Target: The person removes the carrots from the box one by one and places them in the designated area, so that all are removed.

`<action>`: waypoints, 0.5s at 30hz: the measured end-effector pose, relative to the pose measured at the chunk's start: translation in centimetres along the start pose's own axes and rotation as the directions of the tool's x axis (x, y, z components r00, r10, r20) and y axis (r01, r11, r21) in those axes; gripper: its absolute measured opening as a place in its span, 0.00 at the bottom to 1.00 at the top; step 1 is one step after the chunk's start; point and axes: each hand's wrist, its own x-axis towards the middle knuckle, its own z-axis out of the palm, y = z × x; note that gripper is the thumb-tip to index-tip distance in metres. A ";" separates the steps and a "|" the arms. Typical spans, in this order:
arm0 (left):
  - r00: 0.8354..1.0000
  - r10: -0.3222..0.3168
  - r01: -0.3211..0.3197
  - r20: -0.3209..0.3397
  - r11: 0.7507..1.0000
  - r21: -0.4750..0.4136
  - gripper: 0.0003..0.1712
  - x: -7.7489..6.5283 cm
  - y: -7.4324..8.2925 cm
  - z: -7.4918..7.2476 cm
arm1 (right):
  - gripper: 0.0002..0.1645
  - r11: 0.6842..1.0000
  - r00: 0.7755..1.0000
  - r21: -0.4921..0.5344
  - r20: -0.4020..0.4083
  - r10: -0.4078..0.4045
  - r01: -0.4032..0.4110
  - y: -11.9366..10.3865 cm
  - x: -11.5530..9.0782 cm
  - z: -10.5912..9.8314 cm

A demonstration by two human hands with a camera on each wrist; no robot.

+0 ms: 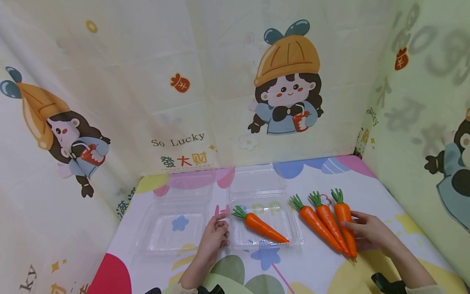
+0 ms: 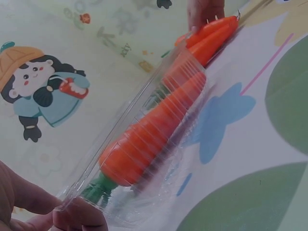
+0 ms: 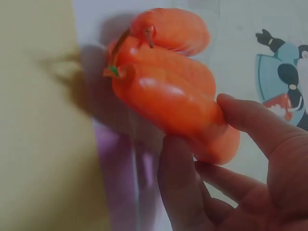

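A carrot (image 1: 266, 228) lies slantwise in an open clear plastic box (image 1: 284, 210), its green top toward the upper left. My left hand (image 1: 213, 241) pinches that box's left edge; the left wrist view shows the thumb and fingers (image 2: 29, 197) at the rim. To the right of the box, three more carrots lie side by side, green tops pointing away from me. My right hand (image 1: 372, 232) grips the rightmost carrot (image 1: 344, 216) between thumb and fingers. In the right wrist view this carrot (image 3: 168, 96) is nearest, with the other two behind it.
A second clear box (image 1: 147, 228) with its lid raised back stands on the left, no carrot inside. The first box's lid (image 1: 257, 179) also lies folded back. Printed cloth walls (image 1: 220, 102) enclose the patterned table (image 1: 286, 265) at the back and sides.
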 end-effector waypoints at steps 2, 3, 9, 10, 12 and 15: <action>1.000 0.000 0.000 -0.001 1.000 0.004 0.25 0.0 0.0 0.0 | 0.54 0.997 0.999 0.071 0.023 0.022 -0.023 0.3 0.1 0.3; 1.000 0.002 -0.002 -0.001 1.000 0.005 0.25 0.0 0.1 0.0 | 0.54 0.997 1.000 0.079 0.022 0.022 -0.024 0.4 0.2 0.4; 1.000 0.003 -0.003 0.003 1.000 0.008 0.25 -0.1 0.1 0.0 | 0.55 0.999 1.000 0.050 0.002 0.015 -0.015 0.6 0.3 1.4; 1.000 -0.002 0.002 0.002 1.000 0.009 0.25 -0.1 0.1 0.1 | 0.55 0.999 1.000 0.043 -0.002 0.011 -0.011 0.5 0.3 1.5; 1.000 -0.004 0.004 -0.001 1.000 0.009 0.25 -0.1 0.1 0.1 | 0.56 0.999 1.000 0.039 -0.017 0.016 -0.015 0.5 0.3 1.7; 1.000 -0.009 0.009 -0.005 1.000 0.006 0.25 -0.1 0.0 0.1 | 0.55 0.999 0.999 0.042 -0.047 0.026 -0.024 0.5 0.3 1.9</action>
